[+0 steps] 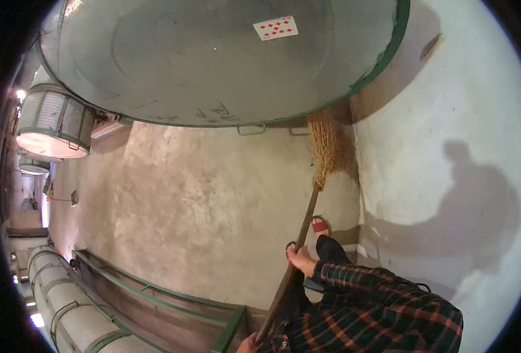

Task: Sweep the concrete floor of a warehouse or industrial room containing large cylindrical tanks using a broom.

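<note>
A long-handled straw broom (325, 150) slants across the lower right, its bristles on the concrete floor in the corner by the wall. My right hand (301, 260), in a plaid sleeve, is closed around the middle of the wooden handle. My left hand (247, 344) grips the handle's near end at the lower edge of the picture, partly cut off. The bristle tips reach under the edge of a large round grey drum (172, 70) with a green rim. A playing card with red diamonds (275, 28) lies against the drum's face.
A pale wall (448, 117) stands close on my right. A green metal frame (154, 294) and a pale ribbed cylinder (72, 300) are at the lower left. Another drum (54, 120) stands farther left, and a dustpan-like object (74, 198) is on the floor.
</note>
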{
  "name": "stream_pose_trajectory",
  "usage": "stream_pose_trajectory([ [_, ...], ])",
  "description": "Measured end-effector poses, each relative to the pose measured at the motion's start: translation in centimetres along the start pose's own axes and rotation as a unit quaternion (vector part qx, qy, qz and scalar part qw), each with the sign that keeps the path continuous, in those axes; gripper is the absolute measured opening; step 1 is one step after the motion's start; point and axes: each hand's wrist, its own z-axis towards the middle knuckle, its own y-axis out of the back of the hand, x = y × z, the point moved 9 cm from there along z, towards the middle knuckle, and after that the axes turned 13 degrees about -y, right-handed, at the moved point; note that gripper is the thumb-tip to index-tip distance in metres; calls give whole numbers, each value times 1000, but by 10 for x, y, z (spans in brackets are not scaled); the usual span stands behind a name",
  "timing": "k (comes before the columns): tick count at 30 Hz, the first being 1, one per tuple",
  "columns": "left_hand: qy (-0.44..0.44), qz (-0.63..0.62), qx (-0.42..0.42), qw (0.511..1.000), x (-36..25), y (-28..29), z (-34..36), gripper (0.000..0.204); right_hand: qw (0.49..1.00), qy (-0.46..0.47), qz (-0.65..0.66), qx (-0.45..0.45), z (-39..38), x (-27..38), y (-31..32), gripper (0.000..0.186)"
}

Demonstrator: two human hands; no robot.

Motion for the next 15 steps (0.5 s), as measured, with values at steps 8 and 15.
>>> stream_pose_trajectory([
  [8,-54,-162,2,985,5,-16,-22,34,996,70,-57,-22,-77,97,57,26],
  [15,77,-139,19,987,-57,-1,-20,33,646,306,-699,-10,38,73,-28,20],
])
